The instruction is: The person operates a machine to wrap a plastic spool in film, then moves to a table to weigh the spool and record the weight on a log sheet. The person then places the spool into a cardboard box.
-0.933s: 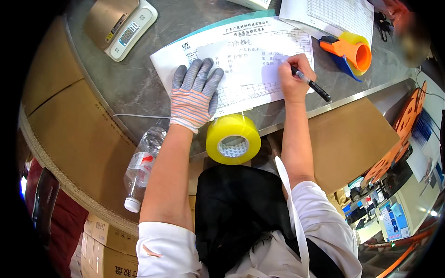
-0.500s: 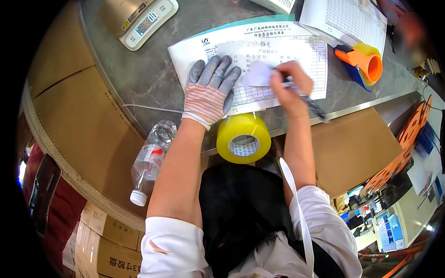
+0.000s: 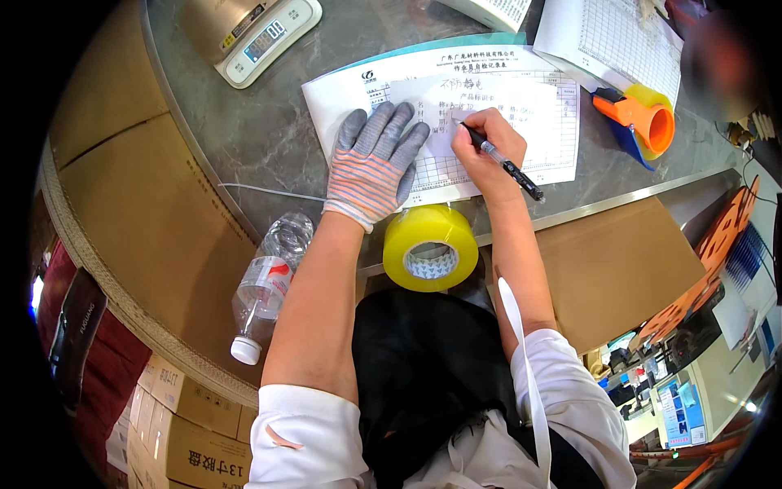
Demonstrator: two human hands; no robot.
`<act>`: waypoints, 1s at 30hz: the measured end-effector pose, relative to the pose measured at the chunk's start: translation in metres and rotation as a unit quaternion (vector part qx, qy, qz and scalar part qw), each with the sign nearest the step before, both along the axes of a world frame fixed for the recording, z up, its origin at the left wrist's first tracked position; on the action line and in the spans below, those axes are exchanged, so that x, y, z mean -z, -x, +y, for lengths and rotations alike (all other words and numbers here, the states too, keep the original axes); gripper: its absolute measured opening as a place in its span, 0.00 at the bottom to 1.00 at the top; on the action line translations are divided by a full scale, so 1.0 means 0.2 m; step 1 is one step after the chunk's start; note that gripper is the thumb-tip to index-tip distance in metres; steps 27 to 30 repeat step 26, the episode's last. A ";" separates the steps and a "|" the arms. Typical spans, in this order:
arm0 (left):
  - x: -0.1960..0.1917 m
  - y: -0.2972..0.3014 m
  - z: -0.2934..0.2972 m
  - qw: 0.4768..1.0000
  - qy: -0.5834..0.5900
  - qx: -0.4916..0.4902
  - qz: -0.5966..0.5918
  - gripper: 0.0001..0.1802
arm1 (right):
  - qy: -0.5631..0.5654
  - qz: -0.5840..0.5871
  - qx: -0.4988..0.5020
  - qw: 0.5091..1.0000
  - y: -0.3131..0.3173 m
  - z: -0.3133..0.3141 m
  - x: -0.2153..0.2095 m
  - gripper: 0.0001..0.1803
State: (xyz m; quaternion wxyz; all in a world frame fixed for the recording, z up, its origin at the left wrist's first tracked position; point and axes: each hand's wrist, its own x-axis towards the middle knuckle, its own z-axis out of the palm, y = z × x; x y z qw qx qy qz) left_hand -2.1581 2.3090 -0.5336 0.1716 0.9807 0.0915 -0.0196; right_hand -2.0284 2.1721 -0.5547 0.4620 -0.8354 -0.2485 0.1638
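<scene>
My left hand [image 3: 372, 163], in a grey-and-striped work glove, lies flat with fingers stretched out on the left part of a small white card [image 3: 481, 91]. That card rests on a larger printed form [image 3: 542, 163] with a grid. Bare and closed, my right hand [image 3: 494, 151] grips a black pen [image 3: 507, 165], its tip down on the card's handwritten lines. A roll of clear yellow tape [image 3: 444, 213] sits at the table's near edge, just below the papers. Left of my left forearm lies a clear plastic bottle [image 3: 262, 281] with a white cap.
A digital scale [image 3: 269, 41] stands at the back left of the grey table [image 3: 261, 147]. At the right are an orange tape dispenser [image 3: 631, 118] and more gridded sheets [image 3: 611, 37]. Cardboard boxes [image 3: 155, 196] flank the table on the left, another [image 3: 611, 261] at the right.
My right hand has moved slightly left with the pen, whose tip now meets the card. The left hand stays flat on the paper. The whole view has shifted a little.
</scene>
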 end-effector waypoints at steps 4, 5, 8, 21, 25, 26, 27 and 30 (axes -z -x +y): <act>0.00 0.00 0.00 1.000 -0.001 0.000 -0.007 0.30 | 0.000 0.002 0.023 1.000 0.00 0.01 0.00 0.07; 0.00 -0.01 0.00 1.000 0.001 0.000 -0.008 0.30 | 0.008 -0.008 0.025 1.000 0.00 0.01 0.00 0.07; 0.01 -0.02 0.00 1.000 0.006 0.005 -0.011 0.30 | -0.008 -0.005 0.016 1.000 -0.01 0.00 0.00 0.07; 0.02 -0.06 -0.03 0.997 0.064 0.035 0.016 0.22 | 0.029 -0.050 -0.023 0.998 -0.09 -0.25 0.31 0.04; -0.06 0.00 -0.02 0.996 0.023 -0.011 -0.088 0.17 | 0.019 -0.002 -0.063 0.998 -0.08 -0.16 0.14 0.03; -0.07 0.01 0.00 0.996 0.018 -0.013 -0.088 0.17 | 0.027 0.001 -0.071 0.997 -0.07 -0.15 0.14 0.03; -0.07 0.01 0.00 0.996 0.018 -0.013 -0.088 0.17 | 0.027 0.001 -0.071 0.997 -0.07 -0.15 0.14 0.03; -0.07 0.01 0.00 0.996 0.018 -0.013 -0.088 0.17 | 0.027 0.001 -0.071 0.997 -0.07 -0.15 0.14 0.03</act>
